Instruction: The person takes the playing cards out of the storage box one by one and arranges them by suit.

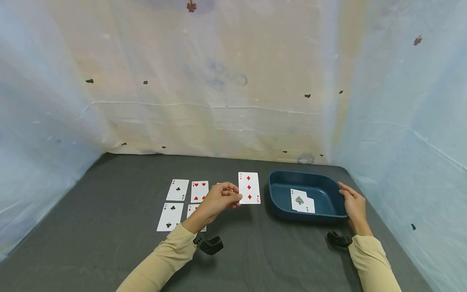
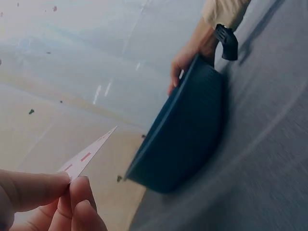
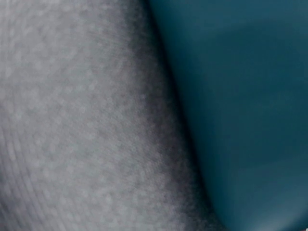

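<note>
My left hand (image 1: 220, 198) pinches a three of diamonds playing card (image 1: 249, 187) between thumb and fingers, its face toward the head camera. In the left wrist view that card (image 2: 89, 155) appears nearly edge-on. To the right, a dark blue plastic tub (image 1: 284, 175) stands on the table. My right hand (image 1: 354, 206) grips the tub's right end, thumb on the rim. Inside the tub lies an ace of spades (image 1: 298, 195), overlapping another white card. The right wrist view shows only the tub's side (image 3: 240, 120) and grey cloth; the hand itself is out of that frame.
Left of the left hand, face-up cards lie in rows: an ace of clubs (image 1: 177, 190), a two of clubs (image 1: 170, 215) and heart cards (image 1: 199, 190), partly covered by the left arm. Dark grey cloth (image 1: 120, 227) covers the table. Pale sheeting (image 1: 226, 134) hangs behind and at both sides.
</note>
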The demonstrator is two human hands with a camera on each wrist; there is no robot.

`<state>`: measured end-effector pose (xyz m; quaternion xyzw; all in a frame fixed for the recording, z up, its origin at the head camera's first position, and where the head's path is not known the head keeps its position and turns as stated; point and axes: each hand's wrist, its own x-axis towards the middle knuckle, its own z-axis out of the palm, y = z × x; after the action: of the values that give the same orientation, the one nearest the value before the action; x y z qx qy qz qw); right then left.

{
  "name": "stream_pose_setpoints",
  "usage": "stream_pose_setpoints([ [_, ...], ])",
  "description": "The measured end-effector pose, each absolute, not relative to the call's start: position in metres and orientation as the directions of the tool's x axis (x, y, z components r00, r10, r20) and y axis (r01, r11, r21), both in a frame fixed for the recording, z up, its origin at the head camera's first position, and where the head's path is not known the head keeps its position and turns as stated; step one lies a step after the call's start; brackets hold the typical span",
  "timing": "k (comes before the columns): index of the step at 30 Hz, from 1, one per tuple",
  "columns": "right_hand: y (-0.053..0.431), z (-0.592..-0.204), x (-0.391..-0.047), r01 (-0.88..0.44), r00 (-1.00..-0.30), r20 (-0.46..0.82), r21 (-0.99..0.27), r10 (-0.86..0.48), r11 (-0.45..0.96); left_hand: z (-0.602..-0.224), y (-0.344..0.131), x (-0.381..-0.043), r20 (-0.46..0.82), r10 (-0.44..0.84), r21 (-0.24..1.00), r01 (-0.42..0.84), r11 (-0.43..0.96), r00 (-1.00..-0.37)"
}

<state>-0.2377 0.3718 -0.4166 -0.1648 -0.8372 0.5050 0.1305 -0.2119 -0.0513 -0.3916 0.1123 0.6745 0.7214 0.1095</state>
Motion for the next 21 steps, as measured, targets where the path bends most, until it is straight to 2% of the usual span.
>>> stream_pose_setpoints([
  [7, 0.373, -0.417, -0.236, 0.146, -0.906, 0.054, -0.891, 0.419, 0.430, -0.403, -0.071, -0.201, -0.015, 0.246, 1.000, -0.015, 0.002, -0.969],
  [21, 0.372, -0.417, -0.239, 0.135, -0.905, 0.054, -0.904, 0.422, 0.405, -0.417, -0.095, -0.187, -0.049, 0.248, 0.988, -0.011, 0.154, -0.968],
])
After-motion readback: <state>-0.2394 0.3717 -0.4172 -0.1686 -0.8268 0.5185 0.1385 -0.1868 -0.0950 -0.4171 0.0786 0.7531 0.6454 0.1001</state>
